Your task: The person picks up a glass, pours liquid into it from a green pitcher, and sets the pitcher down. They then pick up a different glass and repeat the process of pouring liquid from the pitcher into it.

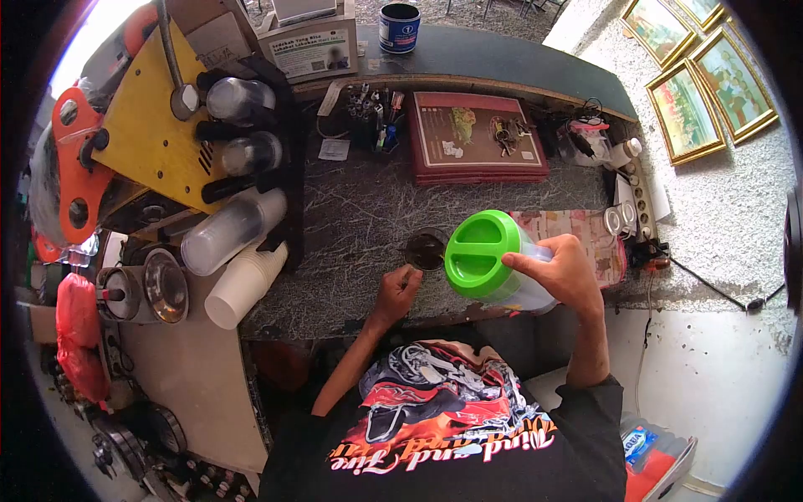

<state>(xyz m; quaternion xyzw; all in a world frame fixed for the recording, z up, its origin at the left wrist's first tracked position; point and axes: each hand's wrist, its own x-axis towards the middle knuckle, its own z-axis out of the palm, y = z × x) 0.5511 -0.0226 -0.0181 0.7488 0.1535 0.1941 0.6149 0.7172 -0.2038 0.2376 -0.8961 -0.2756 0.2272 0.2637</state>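
Note:
A clear plastic pitcher with a bright green lid (475,253) is in my right hand (559,272), whose fingers wrap its side while the thumb lies at the lid's edge. The pitcher tilts toward a small glass mug (427,249) with dark contents, standing on the dark counter. My left hand (398,294) is closed at the near side of the mug, apparently on its handle, which the fingers hide. Lid and mug rim lie close together; whether liquid is flowing between them cannot be made out.
Stacked paper cups (238,289) and clear plastic cups (230,233) stick out from a yellow rack (155,109) at left. Dark red folders (478,138) with keys on top lie behind the mug. A patterned cloth (577,230) lies right of the pitcher.

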